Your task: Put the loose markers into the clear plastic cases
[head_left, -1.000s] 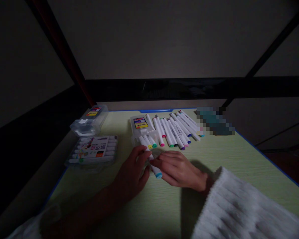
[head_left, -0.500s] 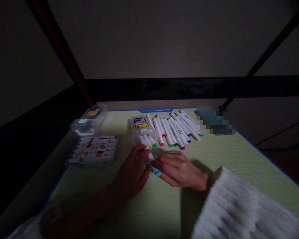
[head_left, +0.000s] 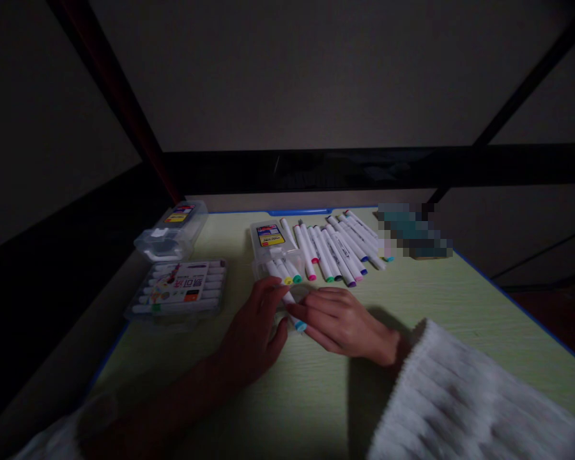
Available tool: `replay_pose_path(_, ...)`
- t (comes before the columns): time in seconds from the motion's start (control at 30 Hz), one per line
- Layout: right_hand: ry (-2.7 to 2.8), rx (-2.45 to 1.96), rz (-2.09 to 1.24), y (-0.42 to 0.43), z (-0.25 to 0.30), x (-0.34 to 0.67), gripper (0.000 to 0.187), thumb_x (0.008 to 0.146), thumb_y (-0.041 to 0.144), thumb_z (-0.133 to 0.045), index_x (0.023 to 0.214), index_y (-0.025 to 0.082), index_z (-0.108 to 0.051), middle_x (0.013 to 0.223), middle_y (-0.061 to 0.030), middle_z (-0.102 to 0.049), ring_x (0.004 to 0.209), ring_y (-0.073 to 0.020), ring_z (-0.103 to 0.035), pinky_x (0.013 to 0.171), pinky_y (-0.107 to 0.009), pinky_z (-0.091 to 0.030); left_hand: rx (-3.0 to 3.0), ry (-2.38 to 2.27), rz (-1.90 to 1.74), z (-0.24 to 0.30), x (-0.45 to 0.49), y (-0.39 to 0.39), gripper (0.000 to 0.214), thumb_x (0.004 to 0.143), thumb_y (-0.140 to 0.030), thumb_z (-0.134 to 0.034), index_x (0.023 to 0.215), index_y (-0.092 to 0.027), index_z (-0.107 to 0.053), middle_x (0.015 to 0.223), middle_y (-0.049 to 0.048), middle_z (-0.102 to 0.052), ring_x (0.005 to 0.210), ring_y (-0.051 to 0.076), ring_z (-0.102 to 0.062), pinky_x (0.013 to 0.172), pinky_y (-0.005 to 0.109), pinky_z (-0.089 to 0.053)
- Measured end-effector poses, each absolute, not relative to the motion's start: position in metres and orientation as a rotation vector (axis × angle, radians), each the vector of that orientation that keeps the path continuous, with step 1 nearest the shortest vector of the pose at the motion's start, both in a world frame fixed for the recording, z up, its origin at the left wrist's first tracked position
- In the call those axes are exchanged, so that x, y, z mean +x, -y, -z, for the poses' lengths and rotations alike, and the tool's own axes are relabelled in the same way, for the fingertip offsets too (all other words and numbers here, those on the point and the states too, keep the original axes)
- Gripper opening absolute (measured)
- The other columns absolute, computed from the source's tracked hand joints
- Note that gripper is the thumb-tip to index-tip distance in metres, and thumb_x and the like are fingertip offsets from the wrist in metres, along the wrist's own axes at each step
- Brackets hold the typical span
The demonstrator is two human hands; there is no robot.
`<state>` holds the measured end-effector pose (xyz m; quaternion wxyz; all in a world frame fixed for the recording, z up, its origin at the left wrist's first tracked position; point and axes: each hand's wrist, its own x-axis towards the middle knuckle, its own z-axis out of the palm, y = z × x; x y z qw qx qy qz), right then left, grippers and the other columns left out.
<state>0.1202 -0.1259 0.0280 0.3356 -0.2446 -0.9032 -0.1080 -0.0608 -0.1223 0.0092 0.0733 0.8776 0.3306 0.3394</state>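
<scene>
A white marker with a light-blue end (head_left: 296, 315) slants between my hands, over a clear plastic marker case. My right hand (head_left: 347, 322) closes its fingers on the marker near its blue end. Curled around the left side of the case, my left hand (head_left: 253, 329) has its fingertips at the marker's far end and its thumb lower down. The case's clear lid (head_left: 269, 239), with a yellow and blue label, lies tipped back beyond the hands. A yellow-ended marker (head_left: 287, 279) and a green-ended marker (head_left: 297, 278) sit in the case. My fingers hide much of its near part.
Several loose white markers (head_left: 338, 252) lie beyond my right hand. At the left are a filled marker case (head_left: 182, 287) and another clear case (head_left: 175, 233). A blurred-out flat object (head_left: 414, 233) lies at the back right. The green table (head_left: 460, 332) has a blue edge.
The blue-ended marker has shifted slightly away from me and left, deeper between my hands. My right hand has moved a little with it; my left hand stays nearly in place.
</scene>
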Motion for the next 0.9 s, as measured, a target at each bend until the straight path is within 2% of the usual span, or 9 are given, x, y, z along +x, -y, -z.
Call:
replay_pose_path(0.53, 2.349, -0.642, 0.265, 0.1266, -0.0284, 0.1203, 0.024, 0.089, 0.014, -0.037, 0.087, 0.01, -0.06, 0.062, -0.003, -0.056, 0.058, -0.0133, -0.049, 0.053, -0.026, -0.042, 2.639, -1.0, -0.979, -0.0098, -0.0612, 0.1227, 0.04, 0.078, -0.007, -0.041, 0.117, -0.016, -0.037, 0.117, 0.0131, -0.042, 0.111, 0.023, -0.044, 0.092, 0.04, -0.044)
replay_pose_path(0.9, 2.354, -0.626, 0.31, 0.1267, -0.0279, 0.1204, 0.023, 0.089, 0.015, -0.04, 0.078, 0.012, -0.06, 0.063, -0.0028, -0.058, 0.058, -0.0117, -0.052, 0.054, -0.025, -0.044, 2.648, -0.98, -0.993, -0.009, -0.0616, 0.1222, 0.041, 0.077, -0.006, -0.041, 0.116, -0.017, -0.036, 0.116, 0.0124, -0.04, 0.11, 0.022, -0.044, 0.092, 0.04, -0.044)
